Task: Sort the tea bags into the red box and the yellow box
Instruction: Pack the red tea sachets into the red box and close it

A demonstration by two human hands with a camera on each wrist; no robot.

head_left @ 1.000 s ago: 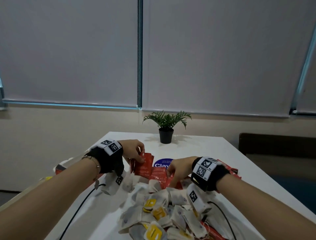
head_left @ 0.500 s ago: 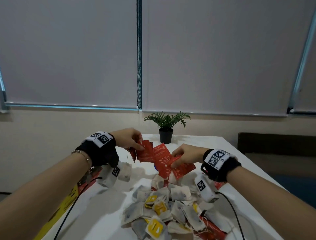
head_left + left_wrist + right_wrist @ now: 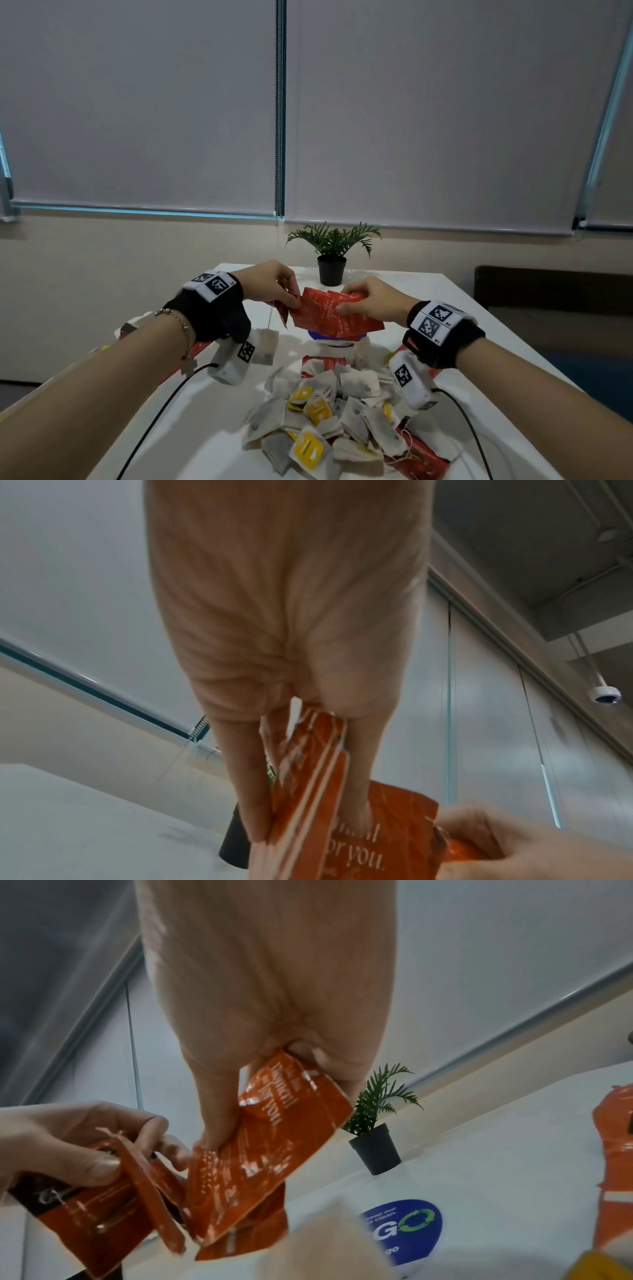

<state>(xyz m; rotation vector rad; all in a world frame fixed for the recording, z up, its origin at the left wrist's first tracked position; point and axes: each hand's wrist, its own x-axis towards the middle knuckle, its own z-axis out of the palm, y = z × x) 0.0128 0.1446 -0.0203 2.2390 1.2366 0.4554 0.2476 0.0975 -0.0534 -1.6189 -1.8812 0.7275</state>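
Observation:
Both hands are raised above the white table [image 3: 219, 442], each pinching red tea sachets. My left hand [image 3: 291, 298] holds a small stack of sachets [image 3: 308, 777] between thumb and fingers. A white tea bag [image 3: 266, 346] dangles below it on a string. My right hand [image 3: 345, 302] pinches a fan of red sachets [image 3: 329, 313] whose edges touch the left hand's stack [image 3: 113, 1199]. Below lies a pile of white tea bags with yellow tags [image 3: 325, 411] and a few red sachets [image 3: 423, 457]. A red box edge [image 3: 198, 347] shows behind my left forearm; the yellow box is hidden.
A small potted plant [image 3: 331, 270] stands at the table's far end. A round blue sticker [image 3: 404, 1229] lies under the held sachets. Another red package [image 3: 613, 1164] sits at the right behind my right wrist. Black cables [image 3: 161, 411] run along the table beside the pile.
Both hands rose off the table with red sachets. The right hand brought its sachets up and left until they met the left hand's stack.

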